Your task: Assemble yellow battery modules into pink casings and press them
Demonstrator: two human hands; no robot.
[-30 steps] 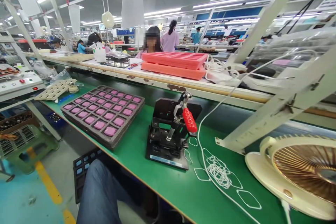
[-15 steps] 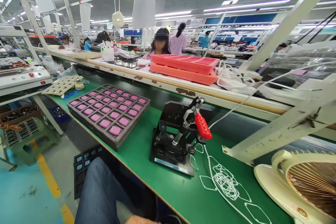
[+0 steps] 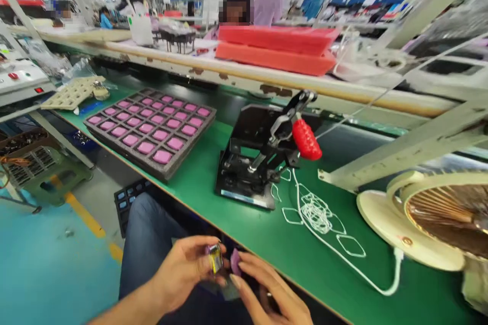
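My left hand [image 3: 183, 269] is low in front of me, above my lap, with its fingers pinched on a small yellow and silver part [image 3: 215, 258]. My right hand [image 3: 267, 289] meets it from the right and holds a small purple piece [image 3: 235, 262] between its fingertips. Both hands are below the near edge of the green bench [image 3: 267, 244]. On the bench stands a black press jig [image 3: 255, 157] with a red-handled lever [image 3: 306, 139]. Left of it lies a dark foam tray [image 3: 150, 129] with several purple pieces in its pockets.
A cream desk fan [image 3: 427, 218] lies at the right with its white cable [image 3: 343, 259] tangled on the bench. Red trays [image 3: 278, 48] sit on the raised shelf behind. Other people work at the far benches. A perforated cream plate [image 3: 72, 94] lies at the left.
The view has dropped down. Both of my hands have come into sight at the bottom, holding the small parts together. Nothing on the bench has moved.
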